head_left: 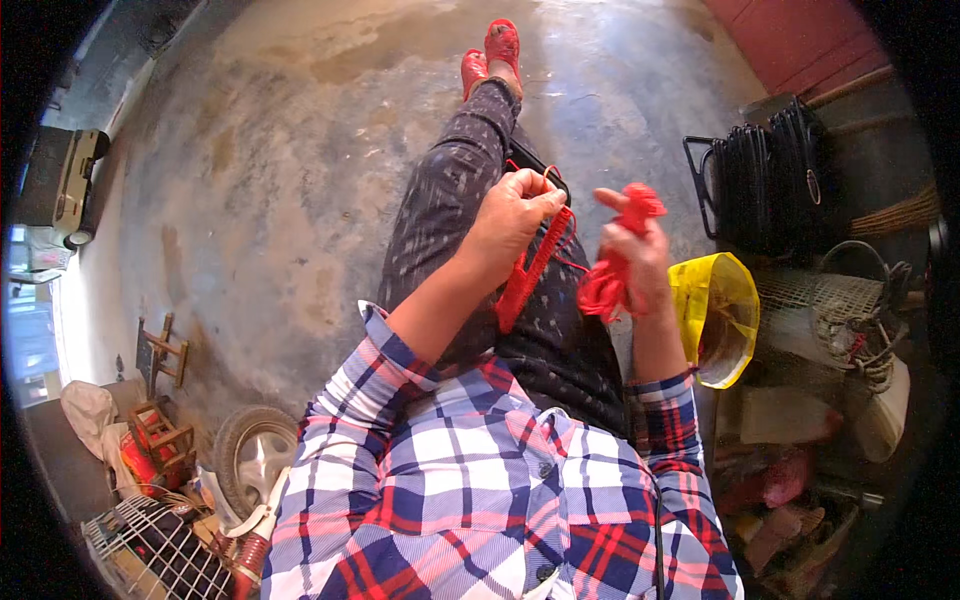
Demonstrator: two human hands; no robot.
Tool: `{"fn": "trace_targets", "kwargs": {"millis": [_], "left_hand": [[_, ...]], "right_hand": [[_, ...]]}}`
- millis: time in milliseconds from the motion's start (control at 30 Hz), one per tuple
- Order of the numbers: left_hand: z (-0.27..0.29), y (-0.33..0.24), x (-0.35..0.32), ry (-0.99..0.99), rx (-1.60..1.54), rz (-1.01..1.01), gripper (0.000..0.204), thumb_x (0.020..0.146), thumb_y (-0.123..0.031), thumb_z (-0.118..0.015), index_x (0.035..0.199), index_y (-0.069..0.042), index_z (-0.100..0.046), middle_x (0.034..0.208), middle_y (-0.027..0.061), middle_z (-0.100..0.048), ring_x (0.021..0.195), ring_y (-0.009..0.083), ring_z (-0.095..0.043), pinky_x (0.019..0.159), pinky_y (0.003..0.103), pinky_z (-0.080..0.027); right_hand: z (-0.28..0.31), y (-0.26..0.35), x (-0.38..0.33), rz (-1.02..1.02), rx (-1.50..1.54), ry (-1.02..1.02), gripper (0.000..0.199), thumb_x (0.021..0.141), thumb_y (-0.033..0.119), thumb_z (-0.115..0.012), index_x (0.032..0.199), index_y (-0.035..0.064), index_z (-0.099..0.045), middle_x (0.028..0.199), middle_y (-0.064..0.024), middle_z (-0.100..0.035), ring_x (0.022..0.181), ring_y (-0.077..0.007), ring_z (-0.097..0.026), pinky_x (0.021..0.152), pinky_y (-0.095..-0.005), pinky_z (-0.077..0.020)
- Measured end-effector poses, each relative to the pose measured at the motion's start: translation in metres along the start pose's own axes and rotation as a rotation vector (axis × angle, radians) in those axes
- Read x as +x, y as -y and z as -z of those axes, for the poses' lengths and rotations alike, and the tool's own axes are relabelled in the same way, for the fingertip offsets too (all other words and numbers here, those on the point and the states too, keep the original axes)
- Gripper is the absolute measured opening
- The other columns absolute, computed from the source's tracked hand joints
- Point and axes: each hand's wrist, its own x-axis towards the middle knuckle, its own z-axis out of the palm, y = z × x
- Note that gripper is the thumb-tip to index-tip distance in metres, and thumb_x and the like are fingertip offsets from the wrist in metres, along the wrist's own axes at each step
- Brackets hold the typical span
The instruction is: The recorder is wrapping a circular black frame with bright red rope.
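Over my lap, my left hand (515,215) is closed in a pinch at the upper end of a black frame (540,163) wound with red cord. A tight red cord band (545,265) runs down from those fingers toward my thigh. To the right, my right hand (648,262) is closed around a bundle of red cord (605,285), its upper end sticking out above the fingers. A loose red strand spans from the bundle to the band. The fingers of the right hand are slightly blurred, and the frame's lower part is hidden behind my left hand and the band.
A yellow bag (715,320) stands open beside my right forearm. Beyond it is a stack of black metal frames (755,180). At lower left are a wheel (255,455), a small wooden stool (160,445) and a white wire rack (155,550). A suitcase (82,188) stands far left.
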Motion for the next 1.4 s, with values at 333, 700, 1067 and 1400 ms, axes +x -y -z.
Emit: {"fn": "trace_targets", "kwargs": {"millis": [333,700,1067,1400], "left_hand": [[-0.002,0.001,0.0,0.07,-0.278,0.19,0.015,0.09,-0.024,-0.061,0.094,-0.009,-0.058,0.086,0.0041,-0.064,0.073,0.0141,-0.06,0.071,0.031,-0.047],[0.011,0.005,0.006,0.192,-0.492,0.373,0.012,0.083,-0.016,-0.058,0.088,-0.007,-0.052,0.08,0.0147,-0.065,0.067,0.0246,-0.063,0.061,0.035,-0.052],[-0.005,-0.002,-0.023,0.006,-0.018,0.018,0.021,0.086,-0.02,-0.06,0.099,-0.003,-0.056,0.093,0.0107,-0.063,0.086,0.0208,-0.062,0.079,0.031,-0.048],[-0.044,-0.027,-0.081,0.485,0.618,-0.378,0.041,0.081,-0.012,-0.067,0.117,0.001,-0.054,0.109,0.0107,-0.059,0.098,0.021,-0.059,0.089,0.031,-0.044]], "right_hand": [[0.029,0.048,0.009,0.094,0.076,-0.148,0.009,0.082,0.012,-0.065,0.083,0.0097,-0.056,0.066,0.0004,-0.055,0.056,-0.0099,-0.052,0.053,-0.0252,-0.0423],[0.045,0.05,-0.072,0.156,-0.092,-0.222,0.011,0.08,0.007,-0.064,0.081,0.0073,-0.054,0.063,-0.0026,-0.055,0.054,-0.0122,-0.052,0.053,-0.0251,-0.043],[0.073,0.015,-0.07,0.034,0.156,-0.311,0.028,0.095,0.022,-0.055,0.114,0.0019,-0.06,0.077,0.0015,-0.056,0.063,-0.0059,-0.051,0.055,-0.0223,-0.0427],[-0.024,0.045,-0.062,0.557,-0.323,0.13,0.048,0.088,0.033,-0.065,0.118,-0.004,-0.059,0.122,-0.0131,-0.053,0.116,-0.0225,-0.051,0.099,-0.0342,-0.0391]]}}
